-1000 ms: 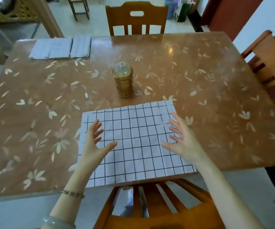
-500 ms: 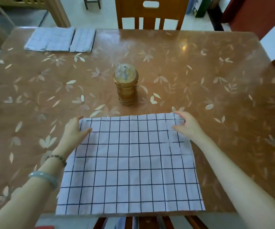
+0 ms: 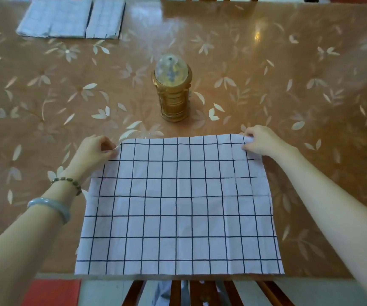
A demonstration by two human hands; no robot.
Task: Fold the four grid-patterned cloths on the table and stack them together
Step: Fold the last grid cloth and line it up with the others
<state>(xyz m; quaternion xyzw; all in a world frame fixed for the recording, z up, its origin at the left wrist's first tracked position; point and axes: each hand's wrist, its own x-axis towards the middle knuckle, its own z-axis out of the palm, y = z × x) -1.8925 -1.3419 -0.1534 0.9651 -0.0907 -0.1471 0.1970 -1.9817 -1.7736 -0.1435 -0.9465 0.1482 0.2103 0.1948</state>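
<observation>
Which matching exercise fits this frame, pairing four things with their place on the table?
Things:
1. spread cloth
2. lantern
3. folded cloths
4. left hand

Places:
A. far left corner of the table
B. middle of the table, upright
C. pinching the spread cloth's far left corner
D. flat at the near edge

Pairs: 1-D, 2-B, 3-A, 4-C

Soft daylight — glare on table [image 3: 257,36], edges warped.
</observation>
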